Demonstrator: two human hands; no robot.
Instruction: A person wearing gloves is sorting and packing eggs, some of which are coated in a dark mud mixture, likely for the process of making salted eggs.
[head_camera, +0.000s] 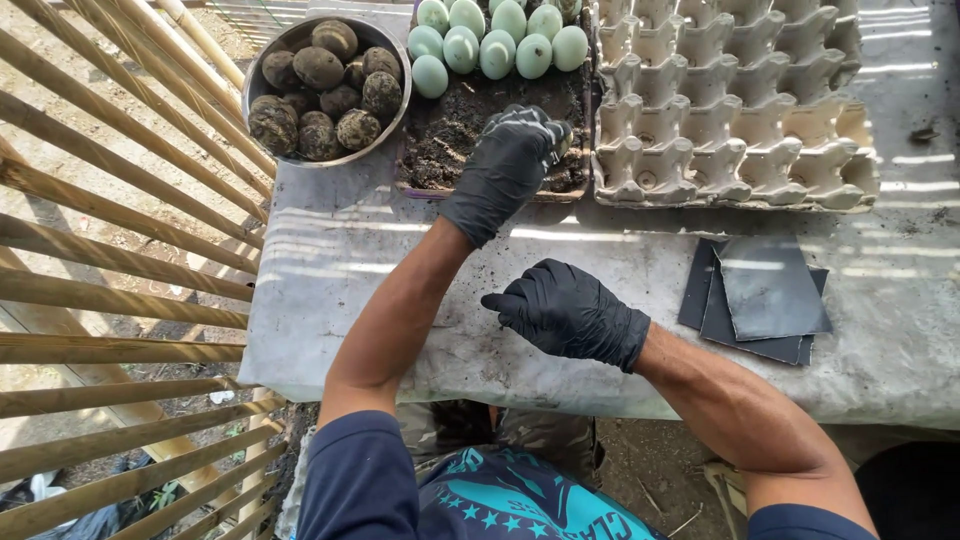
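My left hand (508, 160), in a black glove, is closed over a pale egg at the near edge of a dirt-covered tray (450, 130). Only a sliver of that egg shows at the fingertips. Several clean pale green eggs (497, 40) lie in rows at the tray's far end. My right hand (565, 310), also gloved in black, rests lower on the grey table (400, 290) with its fingers curled and nothing visible in it. A metal bowl (262, 72) holding several mud-coated eggs (320, 68) stands left of the tray.
A stack of empty cardboard egg trays (730, 110) sits right of the dirt tray. Dark square sheets (765, 295) lie on the table at right. A bamboo slat fence (110, 250) runs along the left side. Bare ground shows below.
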